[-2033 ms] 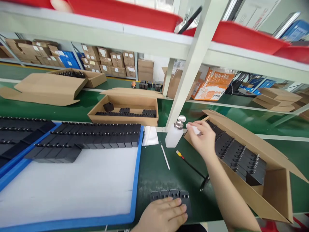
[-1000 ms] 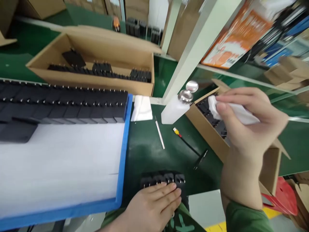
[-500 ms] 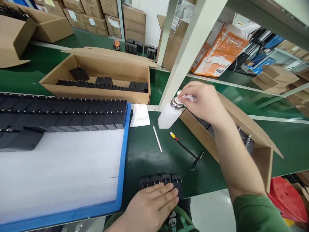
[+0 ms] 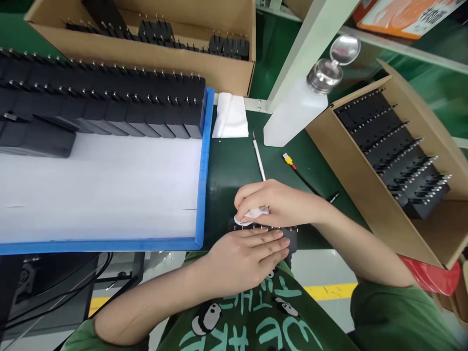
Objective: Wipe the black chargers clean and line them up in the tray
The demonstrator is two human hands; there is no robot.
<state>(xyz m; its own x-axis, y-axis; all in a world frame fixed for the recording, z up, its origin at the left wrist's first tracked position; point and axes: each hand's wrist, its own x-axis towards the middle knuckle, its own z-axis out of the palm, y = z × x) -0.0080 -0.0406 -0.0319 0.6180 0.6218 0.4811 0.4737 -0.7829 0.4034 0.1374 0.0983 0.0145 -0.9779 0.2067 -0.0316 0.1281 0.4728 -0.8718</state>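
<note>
My left hand lies flat, fingers together and stretched out, over a row of black adapters at the table's front edge. Just above it, my right hand pinches a white cloth against the adapters' metal pins at the row's left part. A white bottle with its metal lid flipped up stands beyond my hands. A white pen-like tool and a short black cable with a yellow plug lie on the green table.
On the left, a blue-rimmed tray holds rows of black adapters. Cardboard boxes with adapters stand at the back and right. A folded white cloth lies by the tray, near a white post.
My right hand has moved from the bottle's top down to the adapters, with the white cloth in it. The bottle's lid now stands open. The view has tilted downward.
</note>
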